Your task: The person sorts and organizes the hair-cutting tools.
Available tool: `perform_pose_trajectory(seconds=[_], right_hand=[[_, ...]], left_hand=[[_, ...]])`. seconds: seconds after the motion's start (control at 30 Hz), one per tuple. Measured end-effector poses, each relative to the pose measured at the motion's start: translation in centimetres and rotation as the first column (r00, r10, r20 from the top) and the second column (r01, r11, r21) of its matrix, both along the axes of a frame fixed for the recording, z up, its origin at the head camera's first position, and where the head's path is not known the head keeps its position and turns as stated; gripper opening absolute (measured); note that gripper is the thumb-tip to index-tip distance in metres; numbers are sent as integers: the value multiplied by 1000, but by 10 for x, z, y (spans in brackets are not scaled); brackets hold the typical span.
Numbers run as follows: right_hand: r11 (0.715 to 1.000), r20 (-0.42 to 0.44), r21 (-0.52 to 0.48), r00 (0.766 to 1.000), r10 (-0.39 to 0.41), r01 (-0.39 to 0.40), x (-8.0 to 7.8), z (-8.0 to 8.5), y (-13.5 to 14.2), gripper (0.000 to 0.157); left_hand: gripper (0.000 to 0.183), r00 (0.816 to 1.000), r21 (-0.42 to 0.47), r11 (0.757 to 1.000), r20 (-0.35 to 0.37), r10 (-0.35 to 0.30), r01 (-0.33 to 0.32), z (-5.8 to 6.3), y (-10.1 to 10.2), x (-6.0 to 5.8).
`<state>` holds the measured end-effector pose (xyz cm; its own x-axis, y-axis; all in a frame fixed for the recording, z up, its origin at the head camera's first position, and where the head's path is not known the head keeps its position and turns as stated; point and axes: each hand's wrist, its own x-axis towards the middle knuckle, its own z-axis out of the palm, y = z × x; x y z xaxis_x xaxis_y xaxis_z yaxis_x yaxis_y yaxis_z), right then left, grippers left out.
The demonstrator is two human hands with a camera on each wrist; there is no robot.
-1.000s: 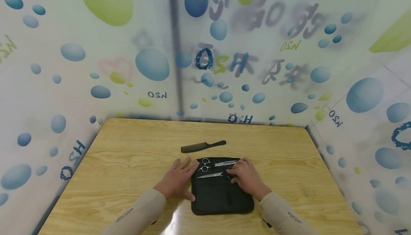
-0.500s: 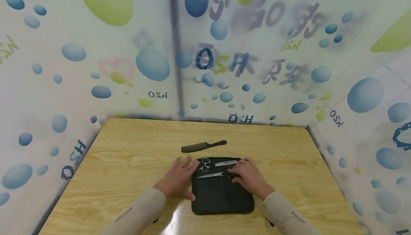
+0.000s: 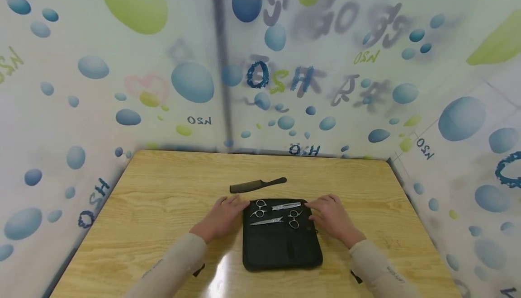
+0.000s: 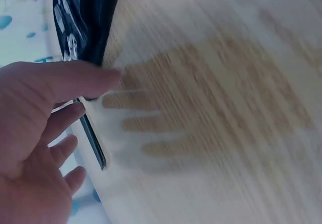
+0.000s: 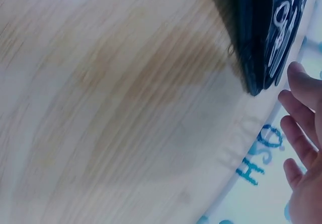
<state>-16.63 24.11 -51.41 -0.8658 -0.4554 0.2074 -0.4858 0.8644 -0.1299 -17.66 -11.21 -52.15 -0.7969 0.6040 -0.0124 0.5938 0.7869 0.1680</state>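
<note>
A black zip case (image 3: 277,248) lies on the wooden table. Two pairs of hairdressing scissors rest across its upper half: the upper pair (image 3: 286,206) has its rings to the left, the lower pair (image 3: 266,221) its rings to the right. My left hand (image 3: 221,218) is at the case's far left corner, fingers loosely extended; the left wrist view shows the thumb (image 4: 88,78) overlapping the case end. At the far right corner is my right hand (image 3: 334,217), fingertips by the edge. In the right wrist view its fingers (image 5: 297,110) are spread and grip nothing.
Just behind the case lies a dark comb (image 3: 258,185), its handle pointing right. Patterned walls (image 3: 285,108) with blue and green spots rise at the table's back and sides. A small ring (image 5: 230,50) sticks out from the case's right side.
My right hand has drawn away from the lower scissors' rings to the case's right edge, uncovering the rings. My left hand has shifted slightly back along the left edge, its thumb off the case's side.
</note>
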Motion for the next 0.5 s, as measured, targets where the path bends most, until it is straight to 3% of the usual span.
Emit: perform_pose_trajectory(seconds=[0.13, 0.3, 0.4, 0.5], right_hand=[[1000, 3, -15, 1000, -27, 27, 0, 1, 10, 37], [997, 19, -2, 997, -72, 72, 1, -2, 18, 39], [996, 32, 7, 996, -86, 86, 1, -3, 20, 39], [995, 40, 7, 995, -95, 95, 1, -3, 21, 39]], left_hand=[[39, 983, 72, 994, -159, 87, -77, -6, -2, -8], [29, 915, 178, 967, -329, 234, -184, -16, -2, -17], [29, 883, 192, 952, -365, 296, -240, -18, -2, -22], [29, 879, 185, 937, -331, 343, -296, -17, -1, -27]])
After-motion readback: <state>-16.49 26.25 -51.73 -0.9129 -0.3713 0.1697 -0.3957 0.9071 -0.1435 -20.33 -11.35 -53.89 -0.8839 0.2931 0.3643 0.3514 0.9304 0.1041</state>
